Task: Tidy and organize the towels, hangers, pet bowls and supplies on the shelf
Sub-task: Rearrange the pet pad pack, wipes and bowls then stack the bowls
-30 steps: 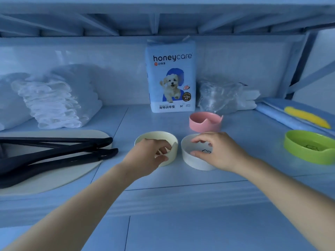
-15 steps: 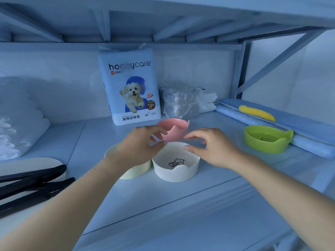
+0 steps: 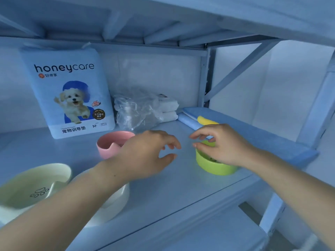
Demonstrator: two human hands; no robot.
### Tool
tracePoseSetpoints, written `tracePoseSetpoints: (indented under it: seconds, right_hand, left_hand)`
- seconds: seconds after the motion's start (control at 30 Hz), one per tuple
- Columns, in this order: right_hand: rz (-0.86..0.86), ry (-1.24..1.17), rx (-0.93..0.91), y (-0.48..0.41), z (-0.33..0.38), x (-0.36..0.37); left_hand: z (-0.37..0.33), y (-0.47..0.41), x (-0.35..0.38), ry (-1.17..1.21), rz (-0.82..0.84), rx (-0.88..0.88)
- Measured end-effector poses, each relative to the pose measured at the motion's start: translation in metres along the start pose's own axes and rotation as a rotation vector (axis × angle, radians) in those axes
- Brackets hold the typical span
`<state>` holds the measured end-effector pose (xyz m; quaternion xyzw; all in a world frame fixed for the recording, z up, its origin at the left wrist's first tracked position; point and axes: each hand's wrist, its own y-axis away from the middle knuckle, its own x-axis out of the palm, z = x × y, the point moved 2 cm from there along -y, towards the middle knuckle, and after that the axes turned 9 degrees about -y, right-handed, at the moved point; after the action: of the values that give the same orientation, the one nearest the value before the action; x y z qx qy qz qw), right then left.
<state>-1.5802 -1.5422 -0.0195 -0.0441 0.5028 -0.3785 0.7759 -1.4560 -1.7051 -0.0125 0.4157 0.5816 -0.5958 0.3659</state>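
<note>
Checking out the green bowl [image 3: 213, 166] first: sitting toward the right end of the shelf [image 3: 181, 189], just in front of the blue mat [image 3: 257, 136], lime-coloured, low and round, with some dark little drawing inside, mostly hidden under the right hand [image 3: 223, 144].

Hovering that hand right over the bowl's back rim, palm down, fingers loosely bent, thumb and forefinger apart, gripping nothing. Touching the rim or not, can't tell.

Holding the left hand [image 3: 145, 153] out above bare shelf between the pink bowl [image 3: 111, 144] and the green one, fingers relaxed and a bit spread, thumb underneath, also gripping nothing. Stretching its forearm across the white bowl [image 3: 113, 202] at the front left, just beside the cream bowl [image 3: 32, 185] with a paw print inside.

Standing upright at the back: a pad pack [image 3: 68, 91] with a puppy on it. Slumping just right of it: a crinkly clear bag [image 3: 136, 109]. Lying on the mat: something yellow [image 3: 206, 121].
</note>
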Motion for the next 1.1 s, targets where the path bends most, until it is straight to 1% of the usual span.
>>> tracePoseSetpoints:
  seconds: [0.13, 0.23, 0.43, 0.63, 0.77, 0.93, 1.1]
  right_hand:
    - [0.159, 0.085, -0.034, 0.012, -0.051, -0.026]
    - [0.279, 0.131, -0.068, 0.012, -0.08, -0.039]
    - [0.475, 0.109, -0.213, 0.006, -0.102, -0.048]
    - [0.51, 0.012, -0.269, -0.001, -0.112, -0.046]
    - [0.56, -0.058, -0.251, -0.01, -0.102, -0.034]
    - [0.617, -0.014, -0.258, -0.04, -0.087, -0.01]
    - [0.598, 0.163, -0.333, -0.068, -0.076, 0.015]
  left_hand:
    - [-0.036, -0.025, 0.023, -0.058, 0.027, 0.018]
    - [-0.059, -0.046, 0.048, -0.029, 0.042, -0.001]
    - [-0.085, -0.074, 0.087, 0.075, 0.14, -0.078]
    - [-0.084, -0.073, 0.098, 0.026, 0.165, -0.156]
    - [-0.072, -0.071, 0.101, 0.043, 0.121, -0.193]
    - [-0.039, -0.068, 0.101, -0.067, 0.087, -0.332]
    - [-0.009, -0.062, 0.08, -0.196, 0.115, -0.44]
